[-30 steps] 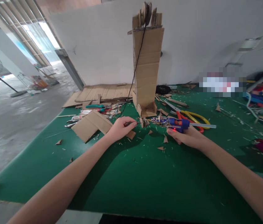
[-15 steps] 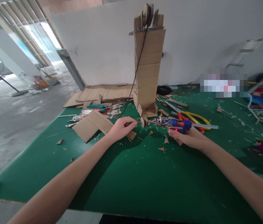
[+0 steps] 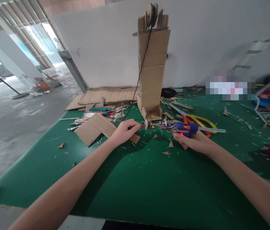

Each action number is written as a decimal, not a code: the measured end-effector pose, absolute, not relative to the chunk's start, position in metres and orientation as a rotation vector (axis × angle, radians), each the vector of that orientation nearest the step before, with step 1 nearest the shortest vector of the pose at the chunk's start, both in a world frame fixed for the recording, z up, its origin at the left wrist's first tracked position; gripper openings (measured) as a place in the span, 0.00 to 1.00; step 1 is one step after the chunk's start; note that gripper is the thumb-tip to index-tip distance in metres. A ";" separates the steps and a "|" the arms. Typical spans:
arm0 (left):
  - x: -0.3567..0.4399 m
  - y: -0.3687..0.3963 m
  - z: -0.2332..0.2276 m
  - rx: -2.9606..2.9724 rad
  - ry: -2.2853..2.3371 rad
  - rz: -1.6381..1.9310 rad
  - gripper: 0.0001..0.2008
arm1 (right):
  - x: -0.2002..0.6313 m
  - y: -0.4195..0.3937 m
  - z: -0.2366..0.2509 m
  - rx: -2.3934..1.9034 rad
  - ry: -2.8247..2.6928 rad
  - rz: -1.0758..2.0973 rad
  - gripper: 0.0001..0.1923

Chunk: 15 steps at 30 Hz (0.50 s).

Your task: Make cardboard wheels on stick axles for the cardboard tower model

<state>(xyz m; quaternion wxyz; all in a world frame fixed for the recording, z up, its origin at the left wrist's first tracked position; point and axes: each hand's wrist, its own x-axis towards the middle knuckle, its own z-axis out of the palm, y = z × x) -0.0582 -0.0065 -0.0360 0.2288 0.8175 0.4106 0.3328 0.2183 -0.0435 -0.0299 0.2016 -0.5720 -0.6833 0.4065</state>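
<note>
The left hand is pinching a thin stick bearing a small disc, while at three o'clock the right hand is gripping a blue glue gun.

A green-topped work table fills the foreground, its surface speckled with pale scraps. Behind it runs a plain white wall, evenly lit. Off to the left, grey concrete floor stretches away, glossy with reflected daylight. Up in the far left corner, a slatted window glows bright, nearly washed out. A white pillar stands beneath it, with clutter on the floor near its foot.
</note>
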 end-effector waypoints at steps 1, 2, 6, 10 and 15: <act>-0.058 -0.006 -0.036 2.250 1.127 0.914 0.14 | 0.219 -0.043 -0.031 -1.585 -1.897 1.142 0.21; -0.058 -0.006 -0.036 2.247 1.127 0.912 0.14 | 0.219 -0.043 -0.031 -1.577 -1.886 1.146 0.21; -0.058 -0.006 -0.037 2.247 1.136 0.906 0.13 | 0.219 -0.043 -0.033 -1.585 -1.849 1.143 0.20; -0.059 -0.006 -0.039 2.258 1.135 0.890 0.12 | 0.219 -0.043 -0.033 -1.577 -1.853 1.125 0.19; -0.059 -0.005 -0.039 2.259 1.133 0.899 0.13 | 0.217 -0.043 -0.030 -1.589 -1.876 1.121 0.19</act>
